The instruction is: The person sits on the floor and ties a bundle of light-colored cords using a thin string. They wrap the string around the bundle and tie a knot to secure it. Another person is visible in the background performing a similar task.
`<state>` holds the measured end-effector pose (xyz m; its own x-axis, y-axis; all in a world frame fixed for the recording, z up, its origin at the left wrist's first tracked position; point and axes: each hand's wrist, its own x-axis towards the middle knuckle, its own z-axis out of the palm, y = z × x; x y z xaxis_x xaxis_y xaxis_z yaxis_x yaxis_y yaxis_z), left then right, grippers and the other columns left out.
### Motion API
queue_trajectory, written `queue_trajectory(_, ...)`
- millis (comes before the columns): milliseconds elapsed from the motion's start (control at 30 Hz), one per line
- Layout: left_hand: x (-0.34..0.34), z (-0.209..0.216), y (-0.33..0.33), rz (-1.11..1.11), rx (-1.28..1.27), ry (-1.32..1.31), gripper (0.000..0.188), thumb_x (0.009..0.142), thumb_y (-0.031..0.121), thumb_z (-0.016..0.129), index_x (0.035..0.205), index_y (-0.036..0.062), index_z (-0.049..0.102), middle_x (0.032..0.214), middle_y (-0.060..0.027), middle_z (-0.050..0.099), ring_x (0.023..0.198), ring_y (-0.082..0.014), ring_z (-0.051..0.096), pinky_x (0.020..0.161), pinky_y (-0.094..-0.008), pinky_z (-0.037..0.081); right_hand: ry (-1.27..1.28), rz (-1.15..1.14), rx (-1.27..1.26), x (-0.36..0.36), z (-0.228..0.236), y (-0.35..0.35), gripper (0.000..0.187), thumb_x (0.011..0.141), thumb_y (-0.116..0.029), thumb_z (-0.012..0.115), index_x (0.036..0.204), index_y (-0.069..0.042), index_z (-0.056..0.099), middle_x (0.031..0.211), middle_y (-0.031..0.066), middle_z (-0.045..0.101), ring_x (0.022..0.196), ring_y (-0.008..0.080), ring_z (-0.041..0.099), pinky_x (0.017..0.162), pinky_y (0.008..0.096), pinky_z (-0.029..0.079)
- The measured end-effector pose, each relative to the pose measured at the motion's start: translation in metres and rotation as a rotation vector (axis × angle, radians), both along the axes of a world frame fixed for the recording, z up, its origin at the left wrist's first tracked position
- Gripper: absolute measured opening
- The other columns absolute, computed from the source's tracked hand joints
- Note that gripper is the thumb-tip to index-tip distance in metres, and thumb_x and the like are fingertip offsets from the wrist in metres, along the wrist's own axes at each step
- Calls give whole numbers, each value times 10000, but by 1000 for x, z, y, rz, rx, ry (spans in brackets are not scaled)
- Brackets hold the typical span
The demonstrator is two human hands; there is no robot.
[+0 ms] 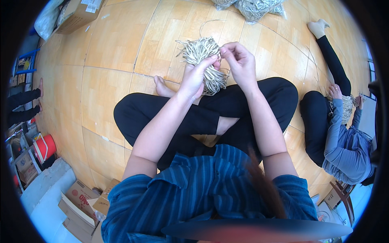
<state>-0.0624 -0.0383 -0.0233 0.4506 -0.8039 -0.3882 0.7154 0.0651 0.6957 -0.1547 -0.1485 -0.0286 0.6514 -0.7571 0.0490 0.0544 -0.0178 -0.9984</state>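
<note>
A thick bundle of pale, straw-coloured cord point(201, 49) is held above my crossed legs, pinched in at its middle with loops fanning out at both ends. My left hand point(194, 77) wraps round the bundle from the left, its thumb pressed across the middle. At the bundle's right side my right hand point(242, 62) has thumb and fingertips pinched together by a thin strand of the cord. One loose strand curves up from the top of the bundle over the floor. The fingers of my left hand behind the bundle are mostly hidden.
To the right a seated person point(344, 141) holds a similar cord bundle point(347, 108). Clear plastic bags of cord point(259, 10) lie at the far side. Cardboard boxes stand at the far left point(79, 16) and near left point(81, 198). A red bucket point(45, 146) and another person's legs point(24, 103) are at left.
</note>
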Motion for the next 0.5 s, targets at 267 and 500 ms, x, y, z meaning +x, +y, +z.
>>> queue_trajectory(267,19,10,0,71,-48,146,262,948,258,545,1065,26,575,1052,-124,640,1062,-215,595,921,-368,513,-142,-389,84,-17,6,-51,91,911,-85,578,920,-7,624,777,56,627,595,70,513,545,199,431)
queue_trajectory(500,79,31,15,155,-295,207,425,976,338,396,1098,-42,541,1112,-183,595,1172,-361,523,999,-507,442,-242,-683,19,-28,19,-78,315,893,-120,635,1136,35,508,1067,146,591,968,190,620,762,285,520)
